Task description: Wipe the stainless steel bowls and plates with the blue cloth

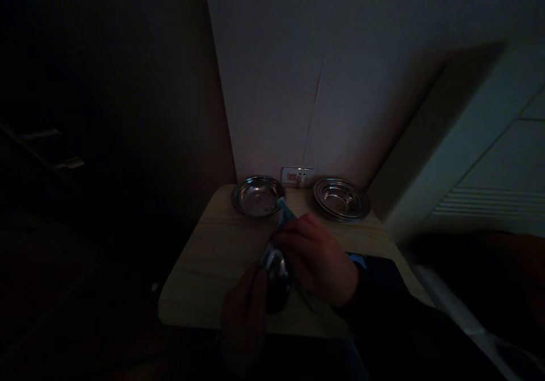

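Note:
Over the front part of the small wooden table, my left hand is closed on the edge of a shiny, rounded metal bowl, tilted on its side. My right hand has its fingers wrapped round a pale blue-green cloth, which pokes out above the fingers and lies against the bowl's upper edge. Dim light and the right hand hide much of the cloth and of the bowl's far side.
A shallow steel dish stands at the back left of the table, and a stack of steel dishes at the back right. Between them is a wall socket. A dark flat object with a blue patch lies by my right wrist.

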{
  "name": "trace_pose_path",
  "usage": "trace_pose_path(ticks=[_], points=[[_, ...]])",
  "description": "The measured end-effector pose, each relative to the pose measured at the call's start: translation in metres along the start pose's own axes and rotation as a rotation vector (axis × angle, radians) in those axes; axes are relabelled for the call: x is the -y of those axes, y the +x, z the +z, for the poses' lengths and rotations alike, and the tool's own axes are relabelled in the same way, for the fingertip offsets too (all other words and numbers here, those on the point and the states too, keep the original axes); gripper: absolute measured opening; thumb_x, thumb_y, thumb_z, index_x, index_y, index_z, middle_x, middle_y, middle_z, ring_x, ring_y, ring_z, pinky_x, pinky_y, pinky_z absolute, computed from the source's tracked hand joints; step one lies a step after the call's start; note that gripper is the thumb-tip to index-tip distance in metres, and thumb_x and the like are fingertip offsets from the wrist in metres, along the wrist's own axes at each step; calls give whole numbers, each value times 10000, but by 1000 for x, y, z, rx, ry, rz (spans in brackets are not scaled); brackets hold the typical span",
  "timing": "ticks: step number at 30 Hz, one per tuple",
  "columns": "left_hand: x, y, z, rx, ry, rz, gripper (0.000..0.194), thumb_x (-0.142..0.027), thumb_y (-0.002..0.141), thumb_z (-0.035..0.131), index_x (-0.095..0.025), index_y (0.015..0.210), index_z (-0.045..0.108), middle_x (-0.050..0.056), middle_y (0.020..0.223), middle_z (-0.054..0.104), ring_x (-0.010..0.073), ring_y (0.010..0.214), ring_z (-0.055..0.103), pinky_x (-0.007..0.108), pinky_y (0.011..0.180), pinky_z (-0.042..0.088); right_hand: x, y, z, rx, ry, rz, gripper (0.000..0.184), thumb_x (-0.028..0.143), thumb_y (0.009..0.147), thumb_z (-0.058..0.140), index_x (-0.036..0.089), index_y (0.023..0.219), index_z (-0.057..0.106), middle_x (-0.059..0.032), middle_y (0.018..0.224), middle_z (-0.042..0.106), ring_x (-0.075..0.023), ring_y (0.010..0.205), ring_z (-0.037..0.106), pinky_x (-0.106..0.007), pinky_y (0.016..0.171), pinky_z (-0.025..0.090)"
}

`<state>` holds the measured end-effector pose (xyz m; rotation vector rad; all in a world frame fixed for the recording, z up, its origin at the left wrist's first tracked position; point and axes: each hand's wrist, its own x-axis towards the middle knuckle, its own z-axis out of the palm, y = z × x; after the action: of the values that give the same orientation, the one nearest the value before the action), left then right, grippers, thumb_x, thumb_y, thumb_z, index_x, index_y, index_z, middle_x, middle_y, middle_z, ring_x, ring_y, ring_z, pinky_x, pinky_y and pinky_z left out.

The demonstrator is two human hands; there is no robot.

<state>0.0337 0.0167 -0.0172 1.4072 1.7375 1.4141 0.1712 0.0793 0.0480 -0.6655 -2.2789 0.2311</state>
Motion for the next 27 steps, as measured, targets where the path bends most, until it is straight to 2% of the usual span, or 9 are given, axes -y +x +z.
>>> trace_pose_path(ticks=[3,7,10,14,18,22,26,27], points=[[0,0,0,13,11,10,423,-447,844,414,-159,933,711,70,891,730,183,766,686,218,656,534,-1,1,0,30,11,-46,234,109,823,469,189,950,648,-65,896,638,-205,813,494,-361,717,433],[2,0,1,-20,3,-11,452,-471,832,423,-139,942,709,85,879,730,193,761,688,223,641,538,-6,1,-2,-14,-11,60,251,81,821,452,163,957,646,-83,896,625,-200,818,505,-351,722,441],[3,-1,1,-11,-8,-4,446,-460,833,425,-135,934,712,88,885,729,188,763,689,213,644,537,-8,2,-3,40,24,-3,255,98,811,465,177,971,647,-76,922,627,-205,837,506,-354,730,446],[3,-2,0,-50,-30,14,453,-455,832,425,-120,946,708,92,898,726,188,800,687,208,679,533,-10,4,-3,-41,-4,85,244,86,822,451,166,931,654,-80,872,623,-197,806,524,-362,729,444],[4,-2,-1,-13,-7,3,444,-459,834,418,-143,938,712,83,885,729,184,761,689,210,650,535,-5,5,0,34,73,-17,259,83,792,476,181,956,651,-74,916,627,-201,842,515,-352,740,451],[6,-2,-1,-63,-2,-25,470,-485,826,421,-135,951,708,89,895,727,195,785,685,226,670,534,-2,5,2,-45,28,70,242,81,810,464,171,928,655,-79,886,626,-199,819,518,-357,736,446],[6,-2,0,-23,9,-42,470,-497,825,412,-153,934,714,80,867,731,191,749,686,225,629,533,-1,3,3,50,35,-44,243,102,796,482,175,955,650,-73,901,630,-208,817,502,-362,719,439],[6,-2,1,-32,3,-45,473,-501,823,412,-153,935,713,81,875,730,193,761,685,229,636,533,-2,4,3,26,27,-30,236,96,794,482,171,937,654,-75,887,629,-207,815,505,-362,725,439]])
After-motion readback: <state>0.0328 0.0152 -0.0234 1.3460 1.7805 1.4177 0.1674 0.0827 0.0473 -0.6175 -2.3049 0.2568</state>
